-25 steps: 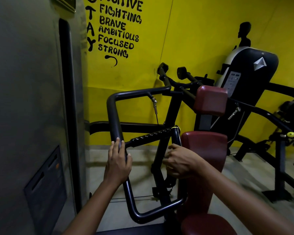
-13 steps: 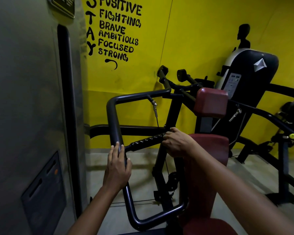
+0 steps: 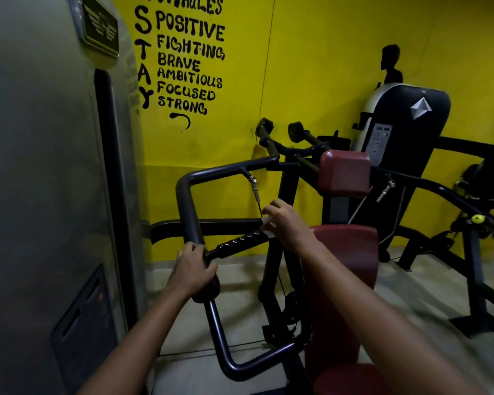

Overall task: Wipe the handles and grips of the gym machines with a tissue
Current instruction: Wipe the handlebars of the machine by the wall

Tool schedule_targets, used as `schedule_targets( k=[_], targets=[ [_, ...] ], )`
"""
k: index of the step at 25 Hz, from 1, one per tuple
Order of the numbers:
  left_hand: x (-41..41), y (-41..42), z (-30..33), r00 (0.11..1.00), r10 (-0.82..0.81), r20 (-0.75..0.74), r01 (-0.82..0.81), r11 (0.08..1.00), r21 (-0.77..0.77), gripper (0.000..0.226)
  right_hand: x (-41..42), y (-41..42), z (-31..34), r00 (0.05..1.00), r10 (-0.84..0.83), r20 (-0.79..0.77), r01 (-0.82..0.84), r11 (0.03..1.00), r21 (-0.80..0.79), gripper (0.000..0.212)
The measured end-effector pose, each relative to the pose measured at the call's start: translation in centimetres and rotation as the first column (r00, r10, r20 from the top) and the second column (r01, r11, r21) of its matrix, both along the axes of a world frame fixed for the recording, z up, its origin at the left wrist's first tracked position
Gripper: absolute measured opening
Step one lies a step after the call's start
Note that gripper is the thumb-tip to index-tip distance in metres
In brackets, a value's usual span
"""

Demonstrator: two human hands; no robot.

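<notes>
Head view: the ribbed grip (image 3: 238, 242) of the black handle frame (image 3: 189, 212) is being wiped. The frame's upright bar is clasped by the left hand (image 3: 193, 270), fingers curled around it at the near end of the grip, probably so that the frame is kept from swinging while it is rubbed. The far end of the grip is covered by the right hand (image 3: 287, 223), and a white tissue (image 3: 266, 228) is pinched under its curled fingers and pressed onto the rubber; only a small edge of the tissue is seen. The middle of the grip lies bare between the two hands, so a stroke along the ribs toward the left hand is judged to be the step in hand.

A thin cable with a metal clip (image 3: 253, 186) hangs from the frame's top bar just beside the right hand. A maroon chest pad (image 3: 344, 173) is mounted above the maroon seat back (image 3: 351, 262) at the right edge of the frame.

A grey weight-stack cover (image 3: 40, 181) fills the left side. Behind, a yellow wall (image 3: 311, 67) is painted with black lettering (image 3: 183, 61), and another black machine (image 3: 408, 124) stands in the far right corner on a pale floor (image 3: 411, 295).
</notes>
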State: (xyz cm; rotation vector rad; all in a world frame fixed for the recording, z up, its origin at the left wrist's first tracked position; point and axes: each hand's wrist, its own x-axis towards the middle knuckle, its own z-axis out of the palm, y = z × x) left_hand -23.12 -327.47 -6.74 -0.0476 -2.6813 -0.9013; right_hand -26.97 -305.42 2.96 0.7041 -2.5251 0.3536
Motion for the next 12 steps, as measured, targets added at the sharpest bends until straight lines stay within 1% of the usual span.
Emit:
schedule_targets(
  k=[2, 4, 7, 10, 12],
  targets=[
    [0.2, 0.0, 2.3, 0.999, -0.053, 0.013, 0.051, 0.994, 0.099, 0.05, 0.6, 0.2, 0.8, 0.997, -0.062, 0.046, 0.07, 0.982, -0.176, 0.019],
    [0.9, 0.6, 4.2, 0.989, -0.148, 0.002, 0.145, 0.976, 0.159, 0.053, 1.4, 0.7, 1.3, 0.989, -0.097, 0.108, 0.122, 0.96, -0.253, 0.017],
    [2.2, 1.8, 5.9, 0.965, -0.262, -0.012, 0.259, 0.946, 0.193, 0.051, 2.9, 1.7, 1.7, 0.974, -0.171, 0.151, 0.208, 0.937, -0.281, 0.018],
    [3.1, 2.1, 6.9, 0.956, -0.292, -0.015, 0.29, 0.94, 0.18, 0.05, 4.7, 1.8, 2.0, 0.969, -0.207, 0.137, 0.24, 0.921, -0.308, 0.017],
    [3.6, 1.9, 7.3, 0.957, -0.289, -0.019, 0.288, 0.945, 0.156, 0.051, 5.7, 1.5, 2.0, 0.969, -0.212, 0.128, 0.24, 0.93, -0.28, 0.016]
  ],
)
